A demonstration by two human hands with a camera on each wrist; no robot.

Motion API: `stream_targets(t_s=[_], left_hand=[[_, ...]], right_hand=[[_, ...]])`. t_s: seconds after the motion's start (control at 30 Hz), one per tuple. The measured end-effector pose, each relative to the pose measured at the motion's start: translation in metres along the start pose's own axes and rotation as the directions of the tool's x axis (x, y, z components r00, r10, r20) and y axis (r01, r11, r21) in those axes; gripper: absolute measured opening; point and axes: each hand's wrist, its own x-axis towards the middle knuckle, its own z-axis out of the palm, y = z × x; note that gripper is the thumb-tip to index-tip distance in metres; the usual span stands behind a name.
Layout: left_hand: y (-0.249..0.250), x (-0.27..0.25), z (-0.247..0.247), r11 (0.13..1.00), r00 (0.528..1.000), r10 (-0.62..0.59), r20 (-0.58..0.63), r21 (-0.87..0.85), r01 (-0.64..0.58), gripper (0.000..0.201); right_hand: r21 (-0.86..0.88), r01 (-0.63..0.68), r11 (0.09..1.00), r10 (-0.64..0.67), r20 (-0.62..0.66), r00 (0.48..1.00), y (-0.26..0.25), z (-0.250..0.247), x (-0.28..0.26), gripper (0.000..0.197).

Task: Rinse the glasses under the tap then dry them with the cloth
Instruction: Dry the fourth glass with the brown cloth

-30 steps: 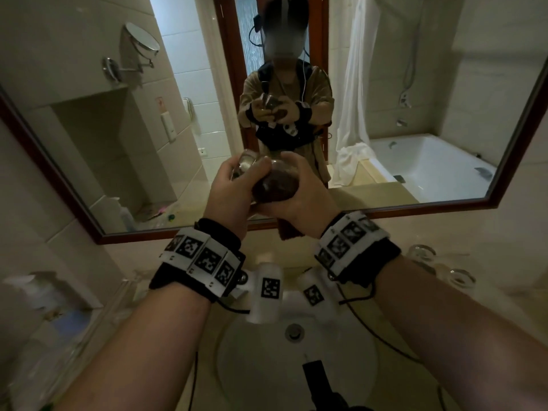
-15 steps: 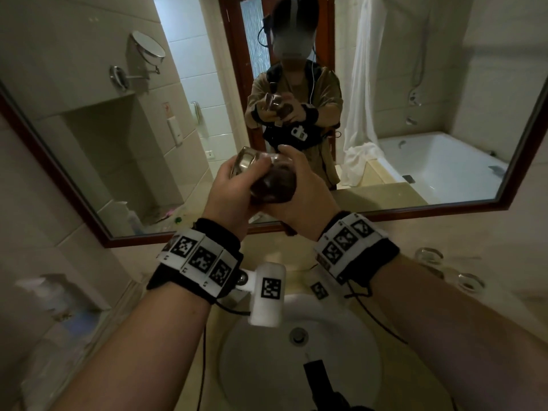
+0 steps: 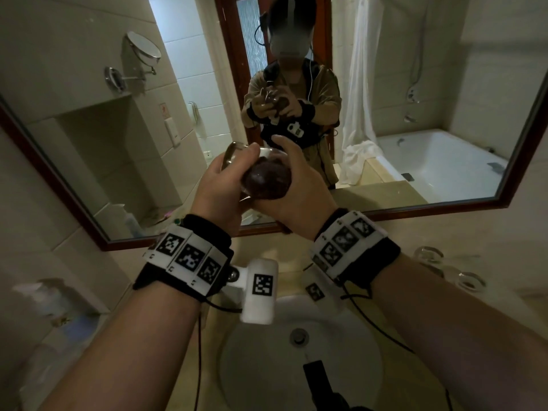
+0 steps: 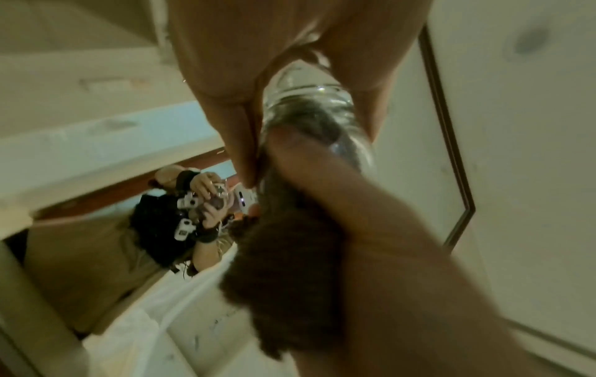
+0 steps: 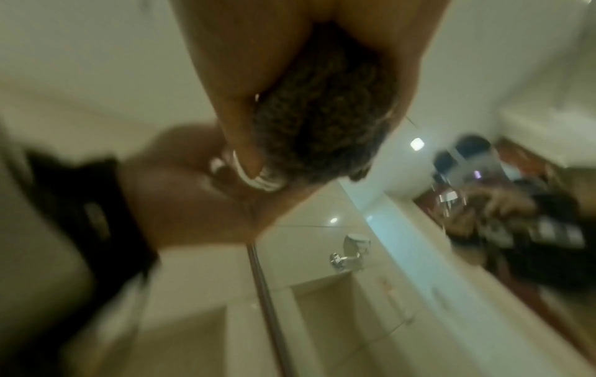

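Head view: white round sink (image 3: 255, 366) nearest, directly below both forearms; two more glasses (image 3: 430, 254) stand on the beige counter to the right, well apart from the hands. Above the sink, left hand (image 3: 216, 191) grips a clear glass (image 3: 234, 155), tilted, fingers curled round its wall. Right hand (image 3: 299, 197) clamps a dark brown nubby cloth (image 3: 267, 180) pushed into the glass mouth. Left wrist view: glass (image 4: 322, 114) transparent, smooth, cylindrical, cloth (image 4: 283, 260) bunched. Behind, wood-framed mirror (image 3: 385, 212) on tiled wall.
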Motion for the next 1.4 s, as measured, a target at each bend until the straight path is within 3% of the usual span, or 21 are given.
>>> stream_targets(t_s=[0.07,0.1,0.17,0.2,0.3,0.37,0.47,0.57,0.6,0.67,0.73,0.8,0.87,0.93,1.0,1.1,1.2,1.23,1.3,1.37,1.4], left_hand=[[-0.001,0.0,-0.004,0.997,0.998,0.062,0.012,0.051,-0.063,0.057],[-0.001,0.0,-0.005,0.993,0.996,0.083,0.03,0.078,-0.085,0.059],[-0.001,-0.001,-0.009,0.989,0.993,0.095,0.064,0.111,-0.102,0.064],[-0.001,0.0,-0.01,0.99,0.993,0.085,0.077,0.107,-0.093,0.066],[-0.001,0.001,-0.01,0.997,0.999,0.014,0.041,0.073,-0.017,0.056],[-0.001,0.002,-0.007,0.997,0.997,-0.073,0.02,0.015,0.073,0.045],[-0.001,0.004,-0.002,0.991,0.992,-0.128,0.011,-0.027,0.128,0.044],[-0.003,0.006,-0.002,0.998,0.998,-0.05,-0.029,0.036,0.051,0.047],[-0.004,0.006,-0.004,0.998,1.0,-0.014,-0.024,0.054,0.015,0.05],[-0.006,0.004,-0.007,0.997,0.999,0.029,0.034,0.071,-0.031,0.06],[-0.008,0.004,-0.009,0.998,0.997,0.016,0.08,0.062,-0.021,0.064],[-0.007,0.002,-0.006,0.999,0.998,-0.026,0.056,0.05,0.023,0.062],[-0.006,0.002,0.0,0.994,0.994,-0.105,0.007,0.007,0.105,0.05],[-0.004,0.001,0.005,0.989,0.99,-0.14,-0.026,-0.053,0.139,0.04],[-0.001,0.002,0.008,0.995,0.994,-0.09,-0.062,-0.044,0.088,0.042],[0.003,0.003,0.006,0.999,0.998,0.016,-0.058,0.051,-0.013,0.045],[0.011,0.001,0.003,0.995,0.999,0.046,0.023,0.088,-0.048,0.038],[0.012,0.002,0.002,0.995,0.998,0.045,0.039,0.09,-0.049,0.04],[0.011,0.003,0.002,0.999,1.0,0.018,0.024,0.048,-0.02,0.047],[0.012,0.001,0.006,0.998,0.998,-0.054,-0.014,-0.021,0.054,0.048],[0.011,0.001,0.009,0.994,0.996,-0.092,-0.011,-0.058,0.091,0.047]], right_hand=[[0.361,-0.251,0.898,0.199,0.176,0.964,0.0,-0.004,0.005,0.084],[0.535,-0.383,0.753,0.228,0.334,0.914,0.004,-0.007,0.008,0.073],[0.654,-0.536,0.533,0.19,0.525,0.83,0.011,-0.01,0.011,0.053],[0.65,-0.544,0.53,0.205,0.525,0.826,0.011,-0.011,0.011,0.053],[0.405,-0.297,0.865,0.223,0.219,0.95,0.004,-0.009,0.007,0.071],[-0.028,0.005,1.0,-0.004,0.037,0.999,0.001,-0.005,0.005,0.079],[-0.227,0.145,0.963,-0.147,0.008,0.989,0.003,-0.001,0.003,0.085],[0.017,-0.067,0.998,0.066,0.058,0.996,0.006,0.003,0.007,0.092],[0.217,-0.179,0.96,0.15,0.141,0.979,0.009,0.002,0.01,0.088],[0.574,-0.403,0.713,0.176,0.41,0.895,0.02,-0.004,0.014,0.066],[0.631,-0.501,0.592,0.19,0.495,0.848,0.025,-0.009,0.014,0.059],[0.477,-0.392,0.786,0.246,0.34,0.908,0.019,-0.009,0.012,0.072],[0.106,-0.129,0.986,0.118,0.103,0.988,0.012,-0.006,0.009,0.076],[-0.163,0.051,0.985,-0.047,0.029,0.998,0.006,-0.004,0.005,0.079],[-0.15,0.055,0.987,-0.054,0.007,0.998,0.003,-0.003,0.004,0.084],[0.266,-0.181,0.947,0.162,0.093,0.983,0.005,-0.004,0.011,0.089],[0.673,-0.433,0.6,0.192,0.404,0.894,0.01,-0.012,0.017,0.068],[0.689,-0.438,0.577,0.18,0.415,0.892,0.009,-0.015,0.018,0.06],[0.574,-0.333,0.748,0.217,0.264,0.94,0.0,-0.016,0.014,0.058],[0.136,-0.076,0.988,0.073,0.024,0.997,-0.006,-0.015,0.012,0.073],[-0.08,0.039,0.996,-0.04,-0.007,0.999,-0.006,-0.013,0.011,0.08]])
